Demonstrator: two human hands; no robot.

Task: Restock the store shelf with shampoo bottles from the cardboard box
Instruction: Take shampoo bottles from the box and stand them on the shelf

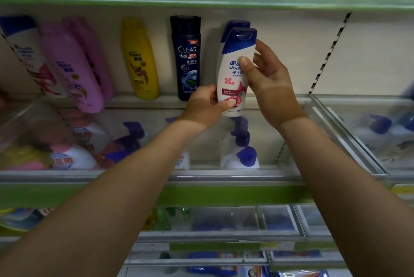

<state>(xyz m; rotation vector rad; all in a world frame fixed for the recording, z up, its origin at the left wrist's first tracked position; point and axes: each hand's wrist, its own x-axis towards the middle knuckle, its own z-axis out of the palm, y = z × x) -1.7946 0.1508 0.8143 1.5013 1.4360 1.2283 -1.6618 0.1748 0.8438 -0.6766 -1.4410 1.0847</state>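
Both hands are on the same bottle here. The left hand (205,104) pinches the bottom of a white plastic shampoo bottle with a dark blue flip cap and a red-pink label (235,75), thumb pressed on the front near the base, while the right hand (266,77) wraps round its right side higher up, thumb flat on the label. The bottle is upright, held just above the front rail of the white store shelf with the green edge strip (224,196), right in front of a second white bottle with the same blue cap (235,25) that stands at the back. Just left of that is a dark navy Clear shampoo bottle (186,57), then a yellow Rejoice bottle (140,59), then a couple of pink-purple bottles (74,64) leaning over, and another white one with a blue cap (22,48) at the far left, pretty blurry. The shelf below holds white pump bottles with purple-blue pump heads (242,156).
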